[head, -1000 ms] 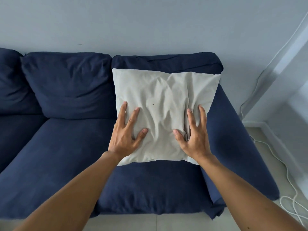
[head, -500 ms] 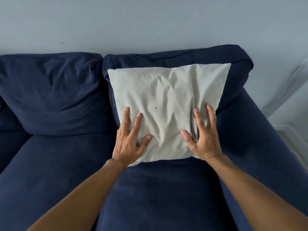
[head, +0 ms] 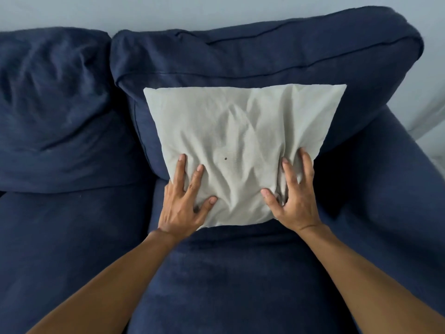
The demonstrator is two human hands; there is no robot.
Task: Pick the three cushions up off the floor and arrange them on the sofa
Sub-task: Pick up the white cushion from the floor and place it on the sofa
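A light grey cushion (head: 240, 131) with a small dark spot stands tilted against the right back pillow (head: 265, 56) of the dark blue sofa (head: 228, 273). Its lower edge rests on the seat. My left hand (head: 185, 203) lies on its lower left corner with fingers spread and the thumb pinching creased fabric. At the lower right corner, my right hand (head: 293, 196) bunches the fabric between thumb and fingers in the same way. No other cushion and no floor is in view.
The sofa's right armrest (head: 385, 189) runs close beside the cushion. A second blue back pillow (head: 55, 104) sits to the left above a bare seat section (head: 60, 249). A pale wall (head: 168, 10) is behind the sofa.
The view has closed in on the sofa's right end and the floor has left the frame. Both hands keep their grip, and the cushion sits lower against the back pillow.
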